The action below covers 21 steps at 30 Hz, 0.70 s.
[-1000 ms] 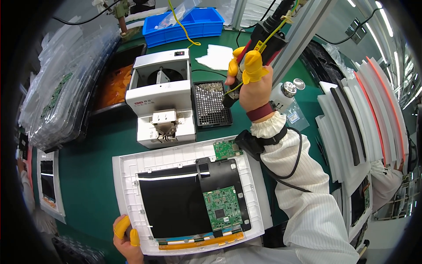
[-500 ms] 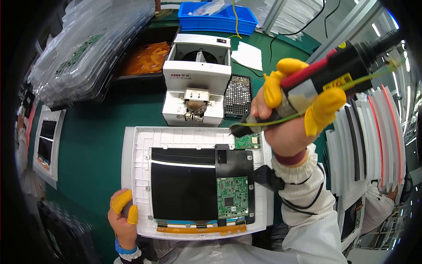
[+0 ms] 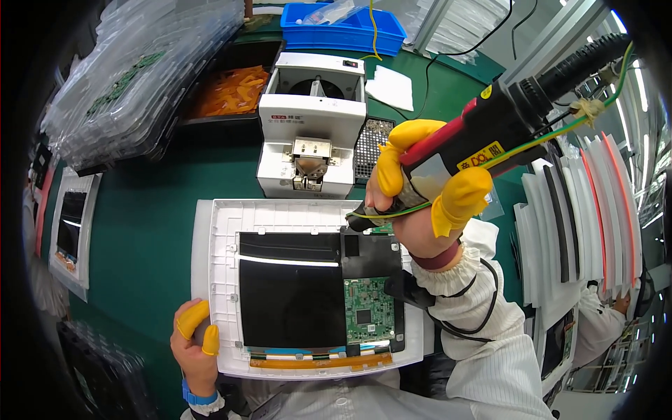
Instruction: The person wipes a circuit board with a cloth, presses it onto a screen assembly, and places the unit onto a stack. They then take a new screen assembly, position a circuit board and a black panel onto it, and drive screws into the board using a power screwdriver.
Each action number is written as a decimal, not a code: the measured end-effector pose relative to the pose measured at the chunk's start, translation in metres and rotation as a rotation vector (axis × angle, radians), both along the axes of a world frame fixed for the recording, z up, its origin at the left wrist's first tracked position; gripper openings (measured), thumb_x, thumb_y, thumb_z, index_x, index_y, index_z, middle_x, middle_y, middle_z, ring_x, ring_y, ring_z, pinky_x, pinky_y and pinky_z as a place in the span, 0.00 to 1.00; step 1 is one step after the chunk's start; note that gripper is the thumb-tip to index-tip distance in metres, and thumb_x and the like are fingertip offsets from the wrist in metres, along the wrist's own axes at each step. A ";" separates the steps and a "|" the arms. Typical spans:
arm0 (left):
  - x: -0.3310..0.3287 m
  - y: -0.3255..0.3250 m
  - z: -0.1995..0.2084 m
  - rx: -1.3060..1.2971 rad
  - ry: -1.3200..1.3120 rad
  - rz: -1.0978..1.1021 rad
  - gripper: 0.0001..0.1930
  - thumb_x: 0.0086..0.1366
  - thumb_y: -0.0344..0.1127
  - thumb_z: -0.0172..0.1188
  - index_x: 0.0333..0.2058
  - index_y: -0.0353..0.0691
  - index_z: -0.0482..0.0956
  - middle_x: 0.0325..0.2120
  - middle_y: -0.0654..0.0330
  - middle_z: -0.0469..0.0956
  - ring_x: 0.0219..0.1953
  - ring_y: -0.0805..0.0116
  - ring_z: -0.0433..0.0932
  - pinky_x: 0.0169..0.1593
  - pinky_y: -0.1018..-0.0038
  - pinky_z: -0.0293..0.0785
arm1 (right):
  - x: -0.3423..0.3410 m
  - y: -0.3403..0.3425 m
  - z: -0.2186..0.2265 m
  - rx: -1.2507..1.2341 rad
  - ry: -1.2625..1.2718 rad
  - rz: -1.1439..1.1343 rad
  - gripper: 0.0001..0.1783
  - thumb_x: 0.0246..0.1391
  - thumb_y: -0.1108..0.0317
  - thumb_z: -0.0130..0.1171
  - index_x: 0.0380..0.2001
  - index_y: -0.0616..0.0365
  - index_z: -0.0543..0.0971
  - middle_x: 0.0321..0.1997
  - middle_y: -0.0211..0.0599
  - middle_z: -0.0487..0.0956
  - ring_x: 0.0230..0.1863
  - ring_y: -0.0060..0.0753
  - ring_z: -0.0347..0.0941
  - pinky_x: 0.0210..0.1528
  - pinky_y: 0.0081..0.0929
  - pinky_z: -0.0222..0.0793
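Note:
My right hand (image 3: 418, 229) wraps round a black and red electric screwdriver (image 3: 458, 150), with yellow finger cots on its fingers. The tool tilts down to the left, its nose over the upper right part of a white plastic housing (image 3: 224, 283); whether the bit touches anything is hidden. Inside the housing lie a black display panel (image 3: 290, 301), a green circuit board (image 3: 369, 315) and an orange strip (image 3: 318, 362) along the near edge. My hand partly covers a smaller green board. At the housing's lower left edge, my left hand (image 3: 194, 346), also in yellow cots, grips the rim.
Beyond the housing stands a white screw feeder (image 3: 308, 126), with a black perforated tray (image 3: 373, 147) beside it. Clear plastic trays (image 3: 140, 77) are stacked at far left, near a bin of orange pieces (image 3: 227, 94). White sheets (image 3: 553, 224) stand on the right; a co-worker's sleeve (image 3: 600, 329) shows there.
My right hand has moved left and slightly down with the electric screwdriver, bringing its nose over the upper right of the housing. My left hand keeps its hold on the rim.

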<state>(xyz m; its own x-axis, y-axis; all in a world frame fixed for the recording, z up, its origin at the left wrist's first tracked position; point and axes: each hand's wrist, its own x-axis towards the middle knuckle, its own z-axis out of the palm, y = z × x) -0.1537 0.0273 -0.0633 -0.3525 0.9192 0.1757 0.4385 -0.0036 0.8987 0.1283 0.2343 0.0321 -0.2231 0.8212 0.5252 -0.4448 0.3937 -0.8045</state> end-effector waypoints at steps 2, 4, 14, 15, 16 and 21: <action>0.001 0.001 0.000 -0.003 0.006 -0.001 0.16 0.55 0.32 0.65 0.42 0.34 0.78 0.45 0.52 0.75 0.48 0.59 0.74 0.54 0.68 0.67 | -0.001 0.000 -0.001 -0.006 -0.005 -0.031 0.49 0.46 0.22 0.42 0.50 0.59 0.67 0.25 0.32 0.69 0.20 0.22 0.65 0.26 0.23 0.66; 0.000 0.000 -0.002 0.002 -0.002 0.009 0.16 0.54 0.32 0.65 0.42 0.35 0.78 0.45 0.52 0.75 0.48 0.59 0.74 0.54 0.68 0.67 | 0.000 0.001 -0.005 -0.011 -0.020 -0.027 0.49 0.46 0.22 0.43 0.50 0.59 0.67 0.25 0.32 0.69 0.20 0.21 0.65 0.26 0.23 0.67; 0.001 0.000 -0.001 -0.004 -0.003 0.018 0.16 0.54 0.31 0.65 0.42 0.34 0.78 0.45 0.52 0.75 0.48 0.60 0.73 0.54 0.68 0.66 | 0.002 0.001 -0.008 -0.033 -0.059 -0.029 0.49 0.45 0.22 0.44 0.51 0.59 0.66 0.26 0.33 0.70 0.20 0.22 0.67 0.26 0.23 0.68; 0.001 0.000 -0.002 -0.001 -0.009 0.017 0.16 0.54 0.31 0.65 0.42 0.34 0.78 0.45 0.52 0.75 0.48 0.60 0.73 0.54 0.68 0.66 | 0.002 0.001 -0.008 -0.033 -0.058 -0.029 0.49 0.45 0.22 0.44 0.51 0.59 0.66 0.26 0.33 0.70 0.20 0.22 0.67 0.26 0.23 0.68; 0.001 0.000 -0.002 0.003 -0.014 0.016 0.16 0.54 0.31 0.65 0.42 0.34 0.78 0.45 0.52 0.75 0.48 0.60 0.73 0.54 0.69 0.66 | 0.002 0.001 -0.009 -0.049 -0.047 -0.029 0.49 0.45 0.22 0.44 0.51 0.59 0.66 0.26 0.33 0.70 0.20 0.22 0.67 0.26 0.23 0.68; 0.000 -0.001 -0.002 0.005 -0.007 0.016 0.16 0.54 0.31 0.66 0.42 0.34 0.78 0.45 0.52 0.75 0.48 0.60 0.73 0.54 0.68 0.66 | 0.001 0.000 -0.008 -0.051 -0.050 -0.003 0.50 0.44 0.22 0.44 0.52 0.59 0.66 0.27 0.33 0.70 0.20 0.22 0.67 0.25 0.24 0.68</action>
<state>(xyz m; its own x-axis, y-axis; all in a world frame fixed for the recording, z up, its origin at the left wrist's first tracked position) -0.1541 0.0267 -0.0657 -0.3684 0.9124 0.1782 0.4324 -0.0015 0.9017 0.1297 0.2343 0.0245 -0.2459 0.8471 0.4711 -0.4022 0.3530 -0.8447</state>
